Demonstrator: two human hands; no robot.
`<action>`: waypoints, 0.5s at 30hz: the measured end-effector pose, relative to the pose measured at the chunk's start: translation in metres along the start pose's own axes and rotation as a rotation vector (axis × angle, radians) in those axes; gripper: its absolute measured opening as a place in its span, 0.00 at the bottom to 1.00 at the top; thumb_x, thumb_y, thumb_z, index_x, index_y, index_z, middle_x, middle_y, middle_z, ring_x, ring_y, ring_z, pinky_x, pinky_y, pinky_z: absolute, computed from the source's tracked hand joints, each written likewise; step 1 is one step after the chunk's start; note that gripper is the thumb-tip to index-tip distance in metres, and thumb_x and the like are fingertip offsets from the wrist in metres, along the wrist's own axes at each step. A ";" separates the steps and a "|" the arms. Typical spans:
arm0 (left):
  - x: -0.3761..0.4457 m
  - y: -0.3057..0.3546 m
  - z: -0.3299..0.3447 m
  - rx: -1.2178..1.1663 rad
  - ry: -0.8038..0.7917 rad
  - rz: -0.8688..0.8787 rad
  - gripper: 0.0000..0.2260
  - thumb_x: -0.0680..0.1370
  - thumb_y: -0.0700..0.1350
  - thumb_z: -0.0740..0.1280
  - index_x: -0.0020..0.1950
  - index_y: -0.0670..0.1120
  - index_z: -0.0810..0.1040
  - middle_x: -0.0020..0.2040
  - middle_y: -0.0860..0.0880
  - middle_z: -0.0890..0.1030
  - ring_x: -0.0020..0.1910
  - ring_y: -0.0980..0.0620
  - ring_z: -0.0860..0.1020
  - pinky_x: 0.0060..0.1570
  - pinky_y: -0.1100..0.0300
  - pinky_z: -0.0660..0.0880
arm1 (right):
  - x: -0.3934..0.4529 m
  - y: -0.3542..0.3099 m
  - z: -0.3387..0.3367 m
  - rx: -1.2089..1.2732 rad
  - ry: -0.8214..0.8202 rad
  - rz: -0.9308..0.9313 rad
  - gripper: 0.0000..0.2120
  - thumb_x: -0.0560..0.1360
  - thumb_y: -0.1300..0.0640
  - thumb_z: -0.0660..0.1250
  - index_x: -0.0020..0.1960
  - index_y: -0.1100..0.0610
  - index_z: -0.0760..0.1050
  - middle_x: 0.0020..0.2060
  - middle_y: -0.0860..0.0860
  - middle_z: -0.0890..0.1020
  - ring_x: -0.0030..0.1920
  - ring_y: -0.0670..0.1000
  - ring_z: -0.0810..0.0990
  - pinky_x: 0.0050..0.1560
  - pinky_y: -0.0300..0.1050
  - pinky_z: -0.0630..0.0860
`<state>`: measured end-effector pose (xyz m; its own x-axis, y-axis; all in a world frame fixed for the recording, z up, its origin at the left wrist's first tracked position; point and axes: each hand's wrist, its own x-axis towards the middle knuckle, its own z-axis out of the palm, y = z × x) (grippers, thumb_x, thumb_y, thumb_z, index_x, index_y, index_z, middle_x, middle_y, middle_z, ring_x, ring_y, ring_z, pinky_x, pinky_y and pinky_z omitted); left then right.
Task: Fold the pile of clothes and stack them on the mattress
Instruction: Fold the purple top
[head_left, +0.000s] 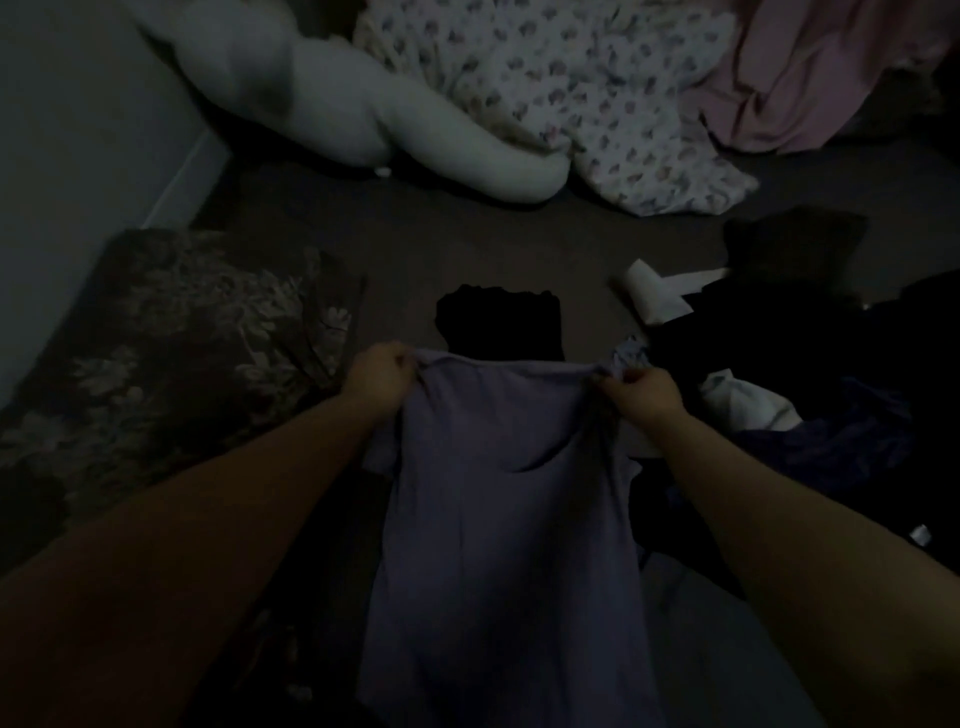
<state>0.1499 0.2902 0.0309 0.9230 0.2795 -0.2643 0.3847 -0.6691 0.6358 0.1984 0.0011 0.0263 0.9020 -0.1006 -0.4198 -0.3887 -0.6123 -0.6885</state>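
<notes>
The room is dim. A pale purple shirt (498, 519) hangs stretched between both hands in front of me. My left hand (376, 379) grips its top left corner and my right hand (641, 389) pinches its top right corner. Just beyond the shirt a folded black garment (498, 322) lies flat on the dark mattress sheet (467, 234). A loose pile of dark and white clothes (810, 374) sits at the right, beside my right arm.
A dark floral cushion (171, 353) lies at the left by the wall. A long white pillow (363, 109), a flower-print quilt (571, 93) and a pink cloth (810, 78) lie at the far end. A white rolled item (649, 296) rests near the pile.
</notes>
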 end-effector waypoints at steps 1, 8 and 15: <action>0.006 0.001 0.013 -0.055 -0.010 0.006 0.14 0.80 0.38 0.59 0.65 0.37 0.73 0.62 0.39 0.77 0.61 0.42 0.75 0.56 0.59 0.68 | 0.009 -0.001 0.010 0.113 -0.047 -0.012 0.10 0.72 0.60 0.72 0.48 0.64 0.75 0.43 0.56 0.78 0.44 0.53 0.77 0.42 0.44 0.74; -0.049 -0.068 0.122 0.178 -0.179 -0.140 0.28 0.79 0.46 0.59 0.77 0.44 0.52 0.76 0.41 0.55 0.73 0.41 0.57 0.71 0.48 0.58 | -0.018 0.078 0.055 -0.098 -0.093 -0.085 0.21 0.75 0.65 0.66 0.66 0.68 0.67 0.60 0.65 0.75 0.61 0.61 0.75 0.56 0.43 0.70; -0.129 -0.071 0.138 -0.158 0.192 -0.629 0.28 0.79 0.50 0.62 0.74 0.38 0.59 0.70 0.34 0.66 0.67 0.35 0.66 0.64 0.46 0.66 | -0.040 0.132 0.038 -0.190 0.182 0.096 0.21 0.75 0.60 0.66 0.65 0.67 0.70 0.62 0.67 0.70 0.62 0.65 0.70 0.62 0.50 0.67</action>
<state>0.0037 0.2065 -0.0801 0.5012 0.7100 -0.4946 0.8304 -0.2341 0.5056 0.1038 -0.0462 -0.0702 0.8885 -0.2938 -0.3525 -0.4471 -0.7274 -0.5206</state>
